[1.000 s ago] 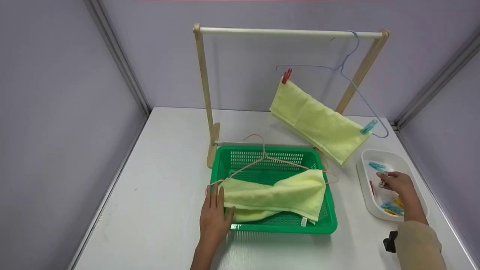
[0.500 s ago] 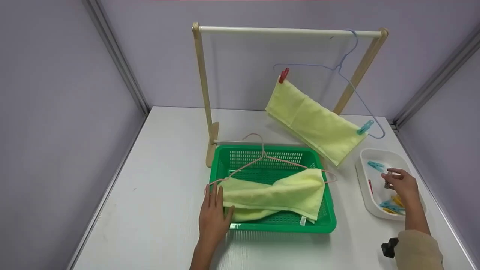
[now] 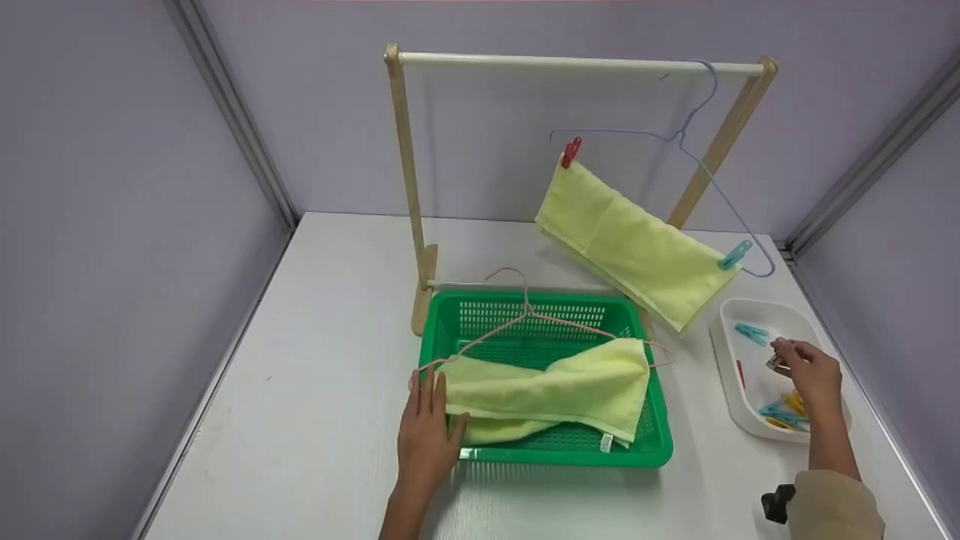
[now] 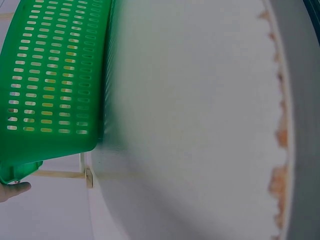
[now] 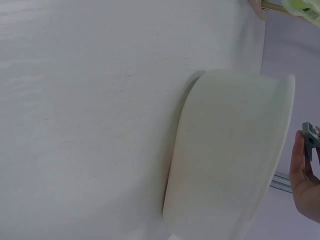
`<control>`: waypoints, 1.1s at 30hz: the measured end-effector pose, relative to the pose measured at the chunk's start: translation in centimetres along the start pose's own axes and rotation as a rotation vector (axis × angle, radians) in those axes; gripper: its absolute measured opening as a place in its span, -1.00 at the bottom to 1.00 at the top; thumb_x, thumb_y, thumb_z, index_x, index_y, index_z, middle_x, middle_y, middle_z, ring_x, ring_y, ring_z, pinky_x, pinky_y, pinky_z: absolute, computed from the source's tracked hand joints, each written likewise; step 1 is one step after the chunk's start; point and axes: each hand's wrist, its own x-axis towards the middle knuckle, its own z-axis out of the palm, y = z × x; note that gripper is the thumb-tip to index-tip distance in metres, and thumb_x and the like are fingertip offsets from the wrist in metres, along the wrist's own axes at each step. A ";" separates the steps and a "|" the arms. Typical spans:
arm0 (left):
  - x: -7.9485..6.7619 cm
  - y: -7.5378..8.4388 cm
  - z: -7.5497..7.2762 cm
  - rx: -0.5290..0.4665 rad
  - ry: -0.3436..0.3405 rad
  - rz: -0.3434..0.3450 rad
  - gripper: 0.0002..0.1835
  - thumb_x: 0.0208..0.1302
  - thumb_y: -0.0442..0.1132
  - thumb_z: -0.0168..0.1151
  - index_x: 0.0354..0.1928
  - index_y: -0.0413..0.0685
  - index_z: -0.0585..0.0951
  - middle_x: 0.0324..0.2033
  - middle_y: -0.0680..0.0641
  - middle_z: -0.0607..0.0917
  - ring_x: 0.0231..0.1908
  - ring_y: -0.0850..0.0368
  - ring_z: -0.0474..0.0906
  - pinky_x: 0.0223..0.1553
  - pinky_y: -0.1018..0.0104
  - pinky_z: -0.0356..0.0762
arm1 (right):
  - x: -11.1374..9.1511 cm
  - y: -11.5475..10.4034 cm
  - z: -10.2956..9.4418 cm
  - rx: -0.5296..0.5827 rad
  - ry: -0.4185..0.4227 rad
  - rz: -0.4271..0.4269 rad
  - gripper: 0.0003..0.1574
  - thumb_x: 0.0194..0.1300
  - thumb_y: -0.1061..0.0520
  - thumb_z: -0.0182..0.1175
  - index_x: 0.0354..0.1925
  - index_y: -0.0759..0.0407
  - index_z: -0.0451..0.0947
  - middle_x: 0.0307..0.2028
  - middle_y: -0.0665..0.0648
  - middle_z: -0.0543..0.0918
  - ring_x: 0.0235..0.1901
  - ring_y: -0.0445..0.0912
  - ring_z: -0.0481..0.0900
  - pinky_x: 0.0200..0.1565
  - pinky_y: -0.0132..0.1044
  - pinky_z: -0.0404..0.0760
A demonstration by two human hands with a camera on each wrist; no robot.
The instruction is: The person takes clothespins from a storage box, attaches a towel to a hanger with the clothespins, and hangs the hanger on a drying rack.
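Note:
My left hand (image 3: 429,442) rests with straight fingers on the left rim of a green basket (image 3: 559,455), over the left end of a pink hanger (image 3: 491,335) and the edge of a yellow towel (image 3: 540,390). The towel lies across the hanger's lower part, inside the basket. Over a white tray (image 3: 739,409), my right hand (image 3: 817,379) pinches a small greyish clothespin (image 5: 310,137) between thumb and fingers. In the tray are blue clothespins (image 3: 752,334), a red one (image 3: 741,373) and yellow ones (image 3: 793,401).
Behind the basket stands a wooden rack with a white rail (image 3: 540,61). A blue hanger (image 3: 645,133) hangs from its right end, bearing a second yellow towel (image 3: 634,236) held by a red clothespin (image 3: 571,152) and a blue clothespin (image 3: 735,255). Walls enclose the table (image 3: 300,360).
My right hand has drawn slightly to the right, lifting and tilting the greyish clothespin. The hanging towel sways a little. My left hand stays in place.

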 end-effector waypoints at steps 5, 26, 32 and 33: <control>-0.1 -0.1 0.0 -0.007 0.007 0.004 -0.27 0.18 -0.06 0.24 0.25 -0.40 0.26 0.28 -0.31 0.19 0.30 -0.21 -0.04 0.14 -0.01 0.19 | -0.2 0.1 0.1 0.019 0.018 -0.011 -0.54 0.36 -0.13 -0.02 -0.12 0.20 0.56 -0.43 -0.17 0.55 -0.43 -0.36 0.56 -0.36 -0.51 0.53; -0.1 0.1 -0.1 -0.037 0.053 0.018 -0.27 0.15 -0.07 0.27 0.24 -0.40 0.28 0.27 -0.32 0.20 0.29 -0.23 0.00 0.11 -0.03 0.23 | -1.2 -2.3 0.5 0.112 0.060 0.036 -0.74 0.29 -0.05 0.13 -0.13 0.00 0.37 -0.37 -0.17 0.52 -0.44 -0.37 0.57 -0.35 -0.55 0.51; -0.1 0.0 0.0 -0.032 0.045 0.014 -0.26 0.16 -0.06 0.26 0.25 -0.40 0.27 0.27 -0.31 0.20 0.29 -0.22 -0.01 0.13 -0.03 0.20 | -1.8 -4.2 0.6 0.183 0.094 0.020 -0.70 0.27 -0.04 0.16 -0.09 0.03 0.41 -0.32 -0.08 0.51 -0.42 -0.35 0.57 -0.34 -0.56 0.50; -0.1 -0.1 0.0 -0.032 0.042 0.012 -0.26 0.17 -0.06 0.25 0.25 -0.40 0.27 0.28 -0.31 0.20 0.29 -0.22 -0.02 0.13 -0.03 0.20 | -1.9 -4.5 0.7 0.185 0.101 0.015 -0.69 0.27 -0.04 0.16 -0.08 0.03 0.41 -0.32 -0.07 0.51 -0.41 -0.34 0.57 -0.34 -0.57 0.50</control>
